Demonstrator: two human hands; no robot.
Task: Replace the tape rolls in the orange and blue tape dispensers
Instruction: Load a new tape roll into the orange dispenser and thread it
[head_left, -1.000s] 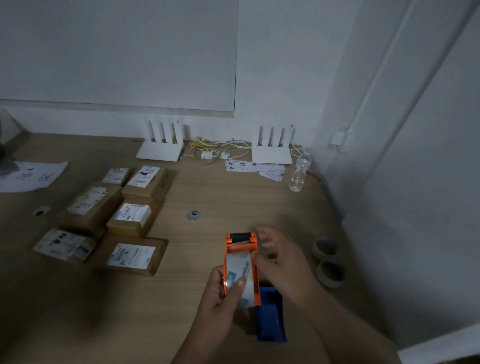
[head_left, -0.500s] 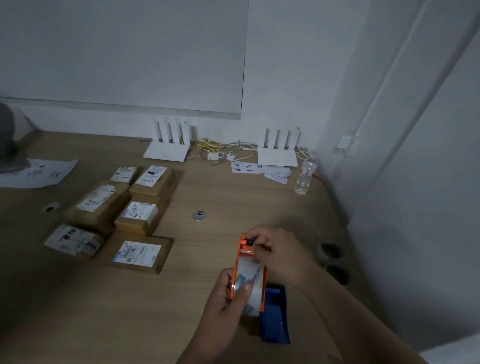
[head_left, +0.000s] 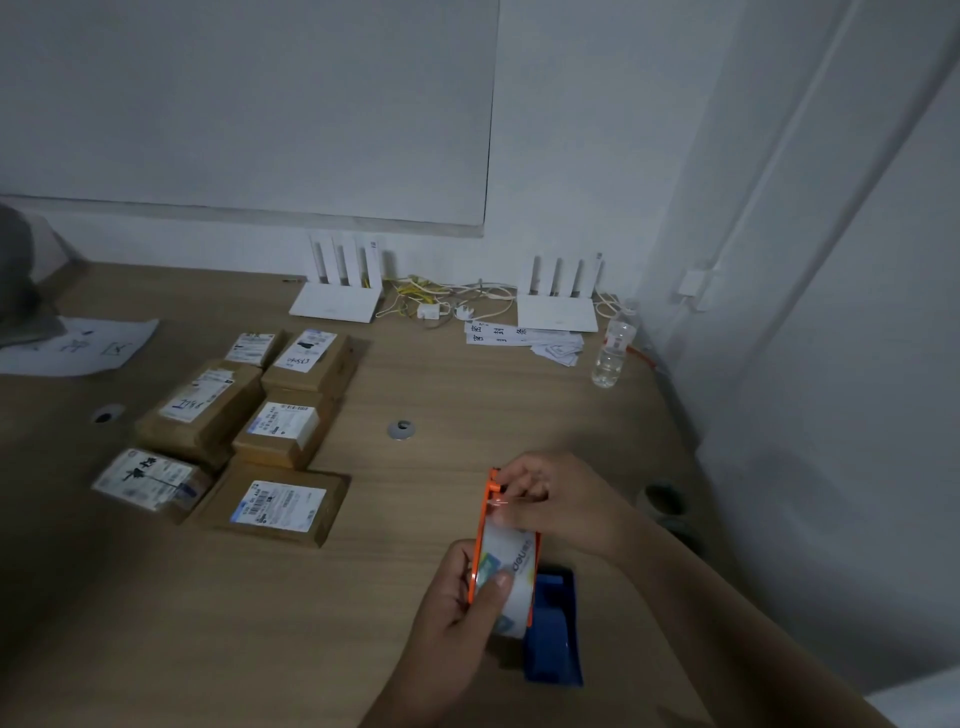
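My left hand (head_left: 457, 613) grips the orange tape dispenser (head_left: 485, 525) from the left, thumb pressed on the printed white tape roll (head_left: 514, 561) seated inside it. My right hand (head_left: 558, 501) covers the dispenser's far end, its fingers curled and pinching at the cutter end; whether they hold the tape's loose end I cannot tell. The blue tape dispenser (head_left: 553, 629) lies on the wooden table (head_left: 260, 623) just right of and below the orange one. Two dark tape rolls (head_left: 665, 501) sit by the right table edge, partly behind my right forearm.
Several labelled cardboard parcels (head_left: 280, 504) lie left of centre. Two white routers (head_left: 335, 304) with cables stand along the back wall, with paper slips (head_left: 519, 338) and a clear water bottle (head_left: 613, 351) at the back right. A metal grommet (head_left: 401, 429) sits mid-table.
My right hand moved from beside the dispenser onto its far end and closed its fingers there. The left hand kept holding the dispenser, which sits slightly farther right in view.
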